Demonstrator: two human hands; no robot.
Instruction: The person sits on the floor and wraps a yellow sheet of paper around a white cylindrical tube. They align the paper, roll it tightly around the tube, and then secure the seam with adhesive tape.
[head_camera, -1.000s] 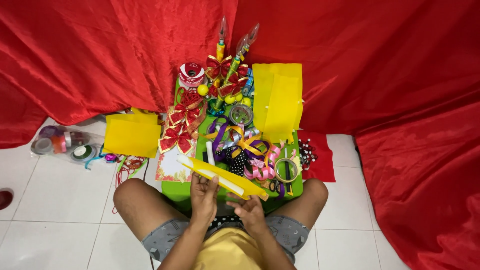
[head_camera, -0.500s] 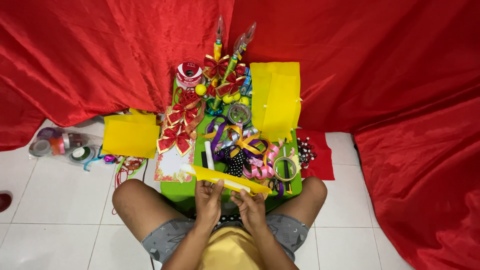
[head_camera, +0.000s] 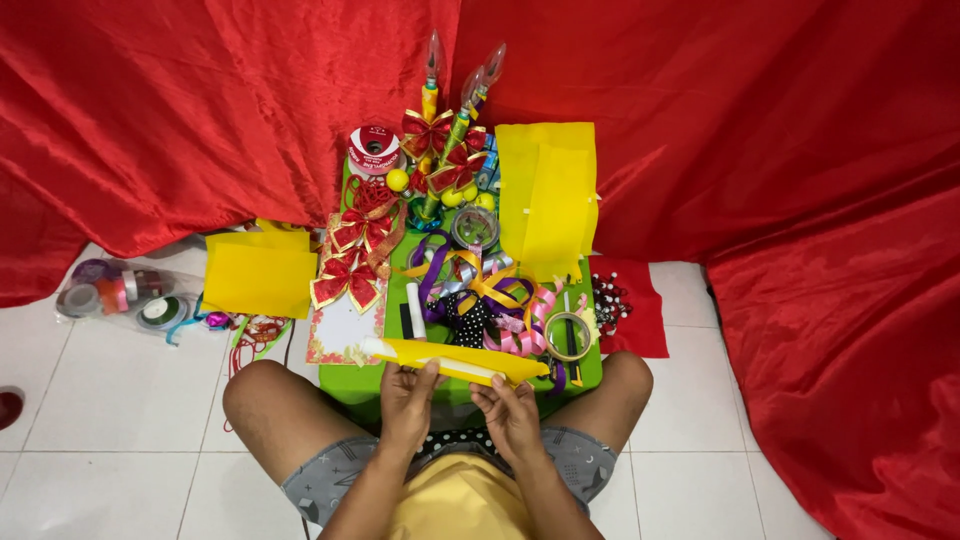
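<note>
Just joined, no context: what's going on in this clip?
A person sits on the white tiled floor at a low green table crowded with ribbons and red bows. Both bare hands, left hand and right hand, hold a folded yellow paper sheet at the table's near edge, in front of the lap.

Yellow paper roll (head_camera: 455, 361), seemingly folded, horizontal above green table edge.

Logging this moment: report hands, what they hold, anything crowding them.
Left hand and right hand both gripping the rolled yellow paper. Paper held over near edge of green table. Ribbon pile and tape roll close behind.
</note>
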